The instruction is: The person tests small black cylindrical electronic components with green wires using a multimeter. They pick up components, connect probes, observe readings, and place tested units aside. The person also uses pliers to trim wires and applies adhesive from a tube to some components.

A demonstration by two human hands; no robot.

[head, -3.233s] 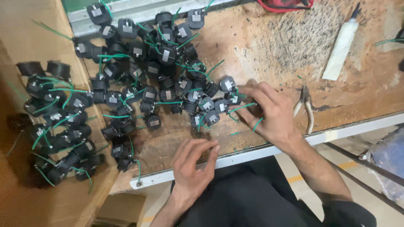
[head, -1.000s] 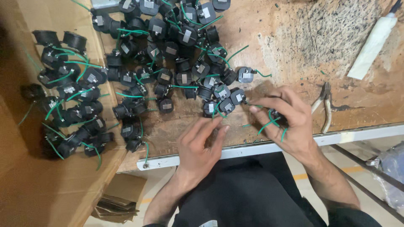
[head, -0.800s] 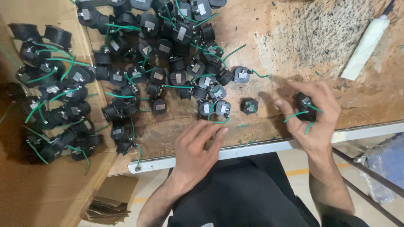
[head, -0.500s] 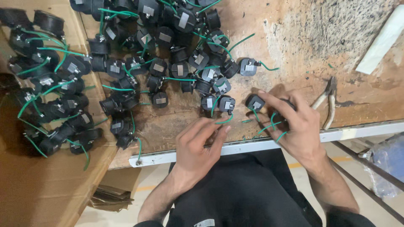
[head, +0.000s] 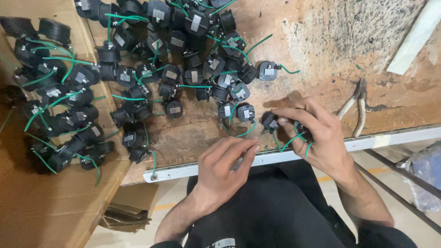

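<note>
Here, at the far left of the frame, a cardboard box (head: 55, 206) is holding a heap of black parts (head: 59, 110) with green wires trailing from them, and just right of it a second spread of black parts (head: 183, 59) is lying across the upper middle of the worn wooden table (head: 321, 41). Lower centre, the left hand (head: 225, 165) is resting flat at the table's front edge, its grip released, fingers stretched toward the metal rail (head: 275, 156) and holding nothing. Just above those fingers, two loose black parts (head: 236, 111) are sitting side by side with a green wire curling beneath them. Right of centre, the right hand (head: 317, 138) is curling over more parts: its fingertips are pinching a small black part (head: 270, 121) on the table, while another black part with green wire (head: 301, 135) is sitting clenched in the palm, wire loops poking out below. Further right, a pair of pliers (head: 356, 103) is lying on the table, near the hand but apart from it. In the upper right corner, a white tube (head: 413, 39) is lying at a slant.
</note>
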